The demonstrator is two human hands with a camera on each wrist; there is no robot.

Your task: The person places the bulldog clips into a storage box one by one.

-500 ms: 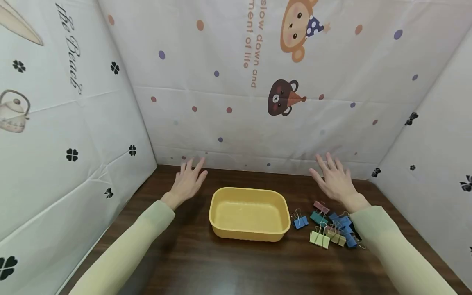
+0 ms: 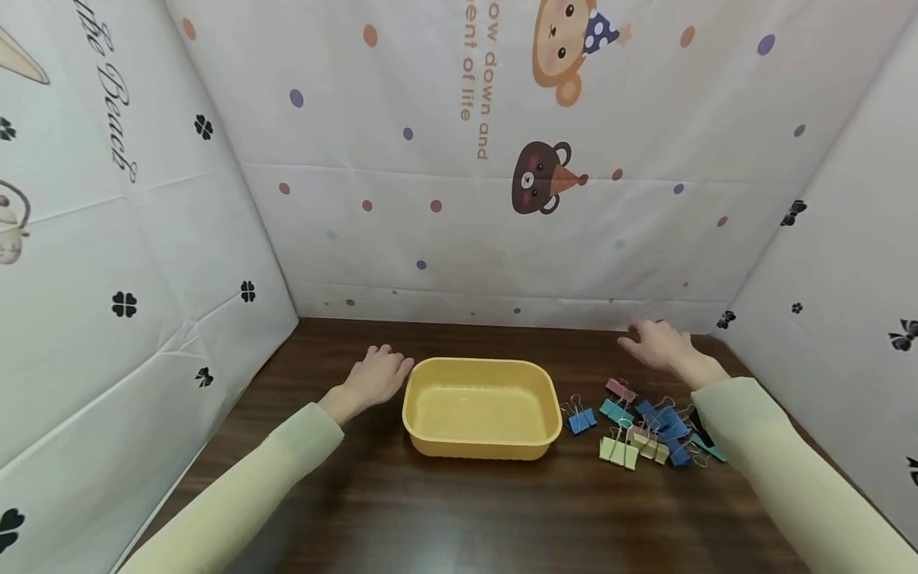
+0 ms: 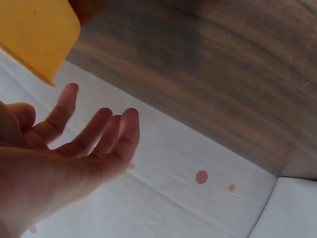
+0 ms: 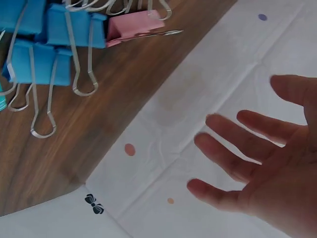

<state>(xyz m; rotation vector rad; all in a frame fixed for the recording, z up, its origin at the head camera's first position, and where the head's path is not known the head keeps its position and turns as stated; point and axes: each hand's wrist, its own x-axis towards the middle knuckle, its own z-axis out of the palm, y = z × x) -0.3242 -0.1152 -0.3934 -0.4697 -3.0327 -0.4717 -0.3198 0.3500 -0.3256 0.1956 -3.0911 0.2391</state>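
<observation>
A yellow plastic basin (image 2: 480, 448) stands in the middle of the table. My left hand (image 2: 374, 378) hovers by its far left corner, fingers loosely bent and holding nothing; in the left wrist view its fingertips (image 3: 130, 116) are just below the basin's rim (image 3: 29, 67). To the basin's right lies a pile of binder clips (image 2: 670, 424) in blue, teal, pink and pale yellow, with one blue binder clip (image 2: 581, 420) nearer the basin. My right hand (image 2: 661, 347) is above and behind the pile, its fingers (image 4: 233, 134) spread and relaxed, with nothing in them.
The dark wooden table (image 2: 459, 518) meets a white printed cloth wall (image 2: 459, 239) at the back. Similar cloth walls stand at the left (image 2: 158, 255) and right (image 2: 846, 263), close to the table's edges.
Both hands have come down from their raised, spread pose, with fingers now more bent. The left hand has moved right towards the basin. The head view has shifted slightly.
</observation>
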